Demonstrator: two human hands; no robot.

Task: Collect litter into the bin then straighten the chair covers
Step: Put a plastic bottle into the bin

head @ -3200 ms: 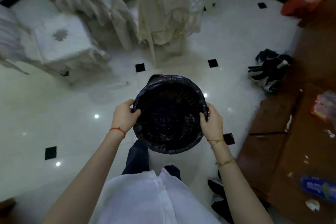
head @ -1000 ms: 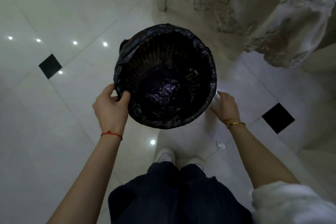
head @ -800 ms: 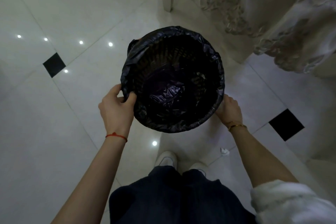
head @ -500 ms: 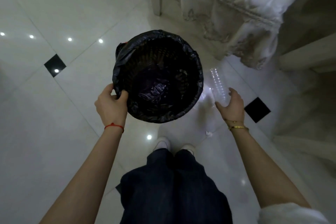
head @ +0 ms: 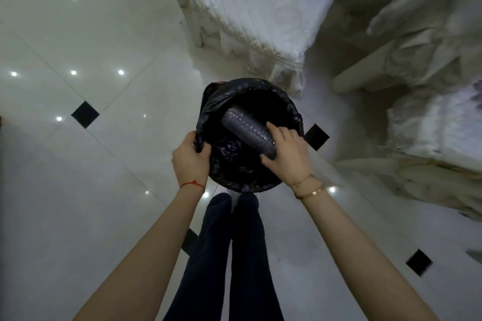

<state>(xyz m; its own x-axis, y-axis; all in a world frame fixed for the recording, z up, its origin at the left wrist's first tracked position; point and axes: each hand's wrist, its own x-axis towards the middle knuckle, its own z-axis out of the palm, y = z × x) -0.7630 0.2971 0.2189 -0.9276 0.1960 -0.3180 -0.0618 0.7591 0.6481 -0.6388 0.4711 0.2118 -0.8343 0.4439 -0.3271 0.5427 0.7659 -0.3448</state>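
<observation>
Clear plastic bottle (head: 247, 129) lies slanted across the mouth of the bin (head: 250, 135), its near end gripped by the right hand (head: 288, 155). Likely empty: light, ribbed, crushable, slick; best held round the middle. Left hand (head: 190, 157) pinches the bin's near-left rim through the soft black liner. Covered chair (head: 258, 5) stands just beyond the bin
</observation>
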